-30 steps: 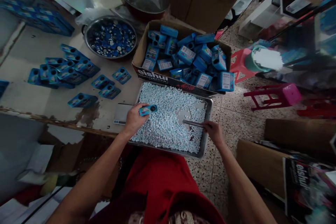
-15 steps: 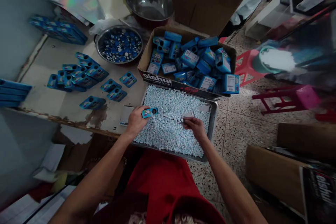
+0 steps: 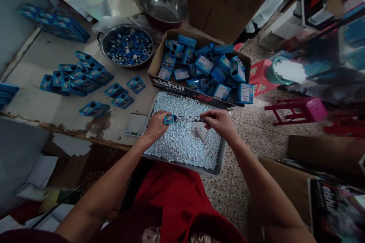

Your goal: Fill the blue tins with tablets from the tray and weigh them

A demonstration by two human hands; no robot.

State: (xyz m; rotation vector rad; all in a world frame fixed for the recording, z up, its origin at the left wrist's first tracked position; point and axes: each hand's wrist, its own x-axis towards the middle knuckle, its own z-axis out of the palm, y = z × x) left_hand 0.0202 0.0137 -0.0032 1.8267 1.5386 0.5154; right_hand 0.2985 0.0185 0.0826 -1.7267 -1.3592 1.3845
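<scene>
Left hand [image 3: 156, 126]: grip clamped on small blue printed cardboard box [image 3: 169, 119], held above shallow grey metal tray [image 3: 219, 168] of small pale-blue tablets [image 3: 176, 142], near tray's left edge. Right hand [image 3: 219, 121]: grip clamped on slender metal scoop [image 3: 189, 119] bearing tablets, tip at box's end. Flat grey-white scale [image 3: 136, 123] at front edge of cream worktop [image 3: 48, 59], beside tray.

White letters on the front of the cardboard box [image 3: 190, 93] read "eishui", with "berry&Drink" beneath (its first letters are unclear). "eishui" also runs down a black-sided carton [image 3: 318, 207] at lower right. The blue packs [image 3: 170, 119] bear print too small to read.
</scene>
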